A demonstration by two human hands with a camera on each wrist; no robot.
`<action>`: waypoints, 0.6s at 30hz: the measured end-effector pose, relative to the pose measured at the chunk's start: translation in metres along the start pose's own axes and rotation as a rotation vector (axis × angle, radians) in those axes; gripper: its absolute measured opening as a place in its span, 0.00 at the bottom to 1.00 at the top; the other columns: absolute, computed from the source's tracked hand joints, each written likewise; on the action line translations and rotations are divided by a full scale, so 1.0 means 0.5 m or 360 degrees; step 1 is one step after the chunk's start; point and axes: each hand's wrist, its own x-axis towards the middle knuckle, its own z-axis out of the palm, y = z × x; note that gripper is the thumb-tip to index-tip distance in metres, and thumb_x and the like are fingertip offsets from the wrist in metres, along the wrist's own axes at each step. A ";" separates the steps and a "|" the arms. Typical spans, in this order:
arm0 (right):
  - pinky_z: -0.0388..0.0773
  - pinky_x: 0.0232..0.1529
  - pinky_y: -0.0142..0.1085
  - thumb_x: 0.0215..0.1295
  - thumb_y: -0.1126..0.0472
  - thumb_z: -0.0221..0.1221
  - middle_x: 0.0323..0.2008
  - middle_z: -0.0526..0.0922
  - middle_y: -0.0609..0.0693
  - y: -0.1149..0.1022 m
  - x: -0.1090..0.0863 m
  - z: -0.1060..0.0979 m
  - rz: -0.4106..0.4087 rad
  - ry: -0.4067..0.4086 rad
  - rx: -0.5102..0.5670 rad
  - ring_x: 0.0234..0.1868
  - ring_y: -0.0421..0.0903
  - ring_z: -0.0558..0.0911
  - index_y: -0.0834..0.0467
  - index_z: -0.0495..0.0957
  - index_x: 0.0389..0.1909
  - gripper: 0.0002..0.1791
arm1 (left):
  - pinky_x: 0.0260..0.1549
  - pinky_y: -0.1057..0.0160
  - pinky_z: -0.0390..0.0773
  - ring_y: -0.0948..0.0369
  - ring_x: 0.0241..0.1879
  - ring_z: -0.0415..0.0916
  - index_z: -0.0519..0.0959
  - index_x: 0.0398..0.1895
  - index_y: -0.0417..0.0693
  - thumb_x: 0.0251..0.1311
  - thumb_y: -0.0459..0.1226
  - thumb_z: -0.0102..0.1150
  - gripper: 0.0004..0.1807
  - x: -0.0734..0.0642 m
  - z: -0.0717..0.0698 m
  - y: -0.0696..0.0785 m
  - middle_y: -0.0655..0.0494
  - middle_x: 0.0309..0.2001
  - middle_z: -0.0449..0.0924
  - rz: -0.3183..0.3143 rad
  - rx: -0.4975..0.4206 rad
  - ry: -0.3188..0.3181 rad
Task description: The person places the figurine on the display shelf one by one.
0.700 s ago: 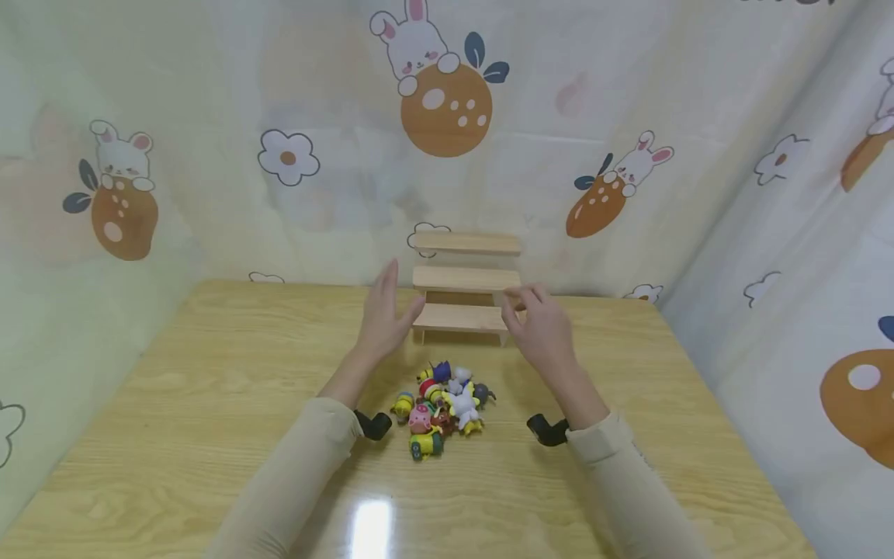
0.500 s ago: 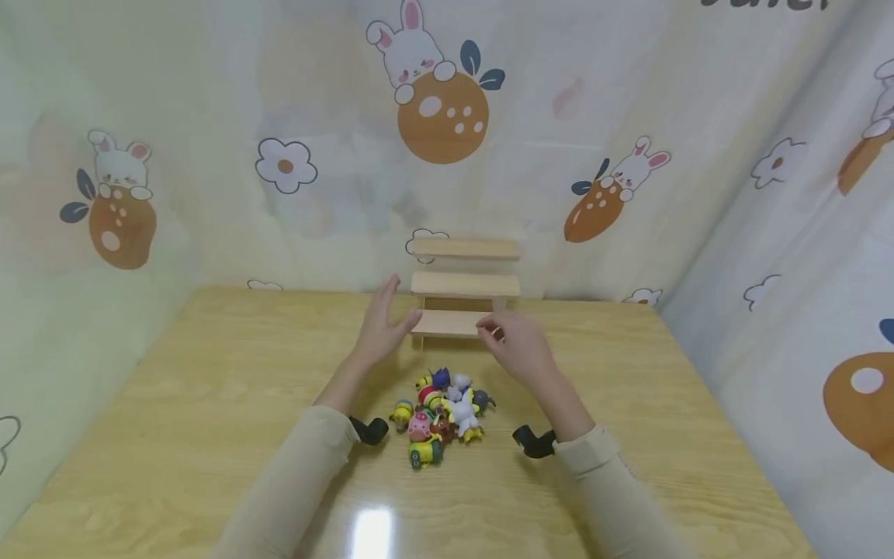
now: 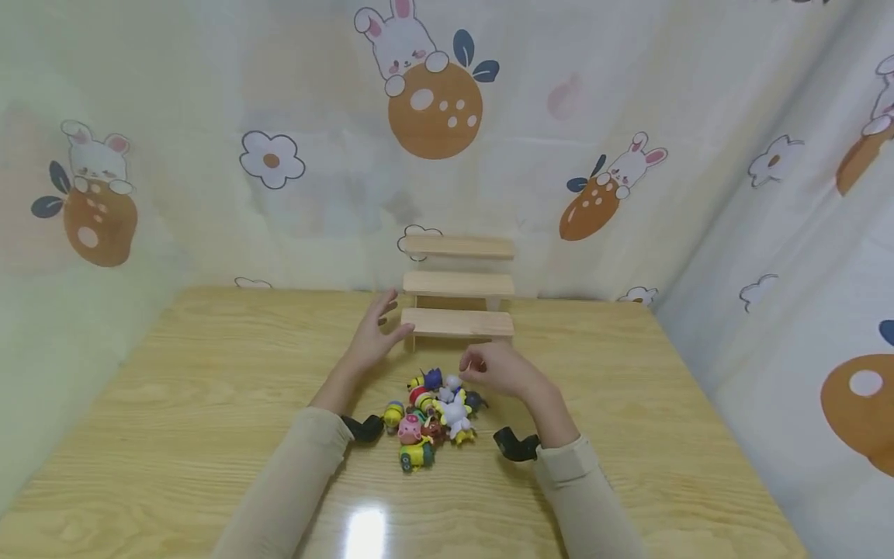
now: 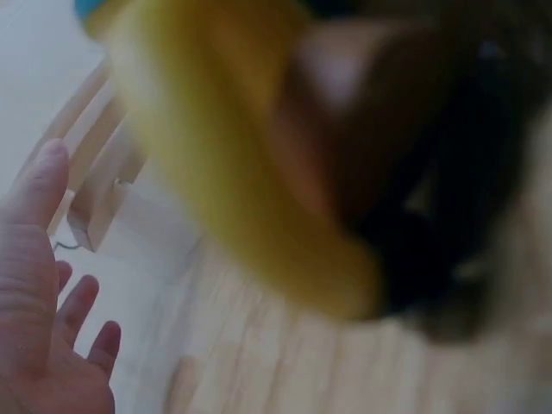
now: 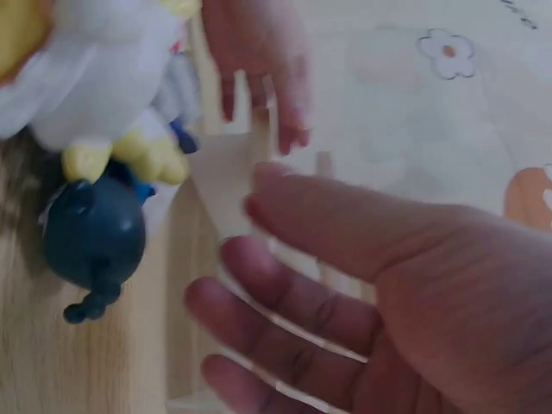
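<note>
A three-tier wooden display stand [image 3: 457,322] stands at the back of the table, with a pile of small toy figures in front of it. The left hand [image 3: 370,341] is beside the stand's lower left end, fingers extended; whether its thumb touches the lowest step, I cannot tell. Just behind the pile's right side hovers the right hand [image 3: 499,366], loosely bent and holding nothing. Below it lie a white-and-yellow figure [image 3: 455,415] and a dark grey figure [image 5: 95,233]. A pink pig figure [image 3: 410,428] sits nearer the front. One yellow figure [image 4: 198,129] looms blurred in the left wrist view.
The wooden table [image 3: 174,435] extends to both sides of the pile. A patterned curtain [image 3: 314,217] hangs close behind the stand and along both sides. Black wrist mounts [image 3: 515,445] jut inward from both sleeves, near the figures.
The right hand has come down and leftward from the stand's right end to the back of the pile. The left hand has sunk a little. No figure has visibly shifted.
</note>
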 end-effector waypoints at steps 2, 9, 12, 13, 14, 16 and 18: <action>0.72 0.29 0.33 0.64 0.57 0.60 0.25 0.78 0.44 -0.005 -0.009 -0.003 0.0008 -0.0035 0.0011 0.25 0.39 0.74 0.55 0.80 0.37 0.06 | 0.67 0.48 0.58 0.50 0.70 0.56 0.50 0.75 0.51 0.59 0.51 0.61 0.45 0.005 0.006 -0.005 0.51 0.73 0.53 0.0007 -0.0017 -0.0016; 0.73 0.28 0.33 0.64 0.55 0.60 0.25 0.79 0.44 -0.032 0.000 0.023 -0.0022 -0.0124 -0.0049 0.24 0.39 0.74 0.56 0.80 0.42 0.10 | 0.65 0.45 0.61 0.44 0.68 0.58 0.54 0.71 0.36 0.62 0.42 0.60 0.39 -0.008 0.001 0.030 0.40 0.71 0.56 0.0034 -0.0121 -0.0088; 0.74 0.31 0.33 0.64 0.54 0.61 0.27 0.80 0.43 -0.039 0.006 0.036 -0.0053 -0.0141 -0.0111 0.26 0.37 0.75 0.56 0.81 0.42 0.11 | 0.66 0.43 0.59 0.42 0.68 0.58 0.56 0.70 0.33 0.62 0.38 0.60 0.37 -0.014 0.001 0.039 0.38 0.69 0.57 -0.0001 -0.0164 -0.0089; 0.74 0.32 0.34 0.63 0.54 0.61 0.27 0.80 0.43 -0.041 0.007 0.039 -0.0054 -0.0145 -0.0115 0.26 0.37 0.76 0.56 0.82 0.42 0.11 | 0.66 0.44 0.59 0.43 0.68 0.58 0.56 0.70 0.34 0.62 0.39 0.60 0.37 -0.013 0.003 0.032 0.39 0.69 0.58 -0.0008 -0.0154 -0.0089; 0.75 0.33 0.34 0.63 0.54 0.61 0.28 0.81 0.44 -0.043 0.008 0.042 -0.0060 -0.0143 -0.0131 0.27 0.37 0.76 0.56 0.82 0.41 0.12 | 0.66 0.44 0.60 0.44 0.68 0.59 0.57 0.70 0.35 0.62 0.40 0.60 0.37 -0.010 0.005 0.024 0.40 0.69 0.58 -0.0012 -0.0134 -0.0090; 0.75 0.34 0.34 0.62 0.54 0.62 0.28 0.81 0.44 -0.045 0.008 0.045 -0.0055 -0.0148 -0.0132 0.28 0.38 0.76 0.57 0.83 0.40 0.11 | 0.66 0.46 0.61 0.45 0.67 0.60 0.57 0.71 0.38 0.62 0.43 0.61 0.38 -0.004 0.008 0.006 0.43 0.69 0.59 -0.0025 -0.0090 -0.0098; 0.75 0.35 0.35 0.62 0.55 0.62 0.29 0.81 0.44 -0.045 0.009 0.046 -0.0051 -0.0153 -0.0128 0.29 0.38 0.76 0.56 0.83 0.39 0.10 | 0.65 0.47 0.62 0.46 0.67 0.61 0.57 0.71 0.42 0.61 0.48 0.61 0.40 0.003 0.010 -0.011 0.46 0.69 0.60 -0.0036 -0.0034 -0.0112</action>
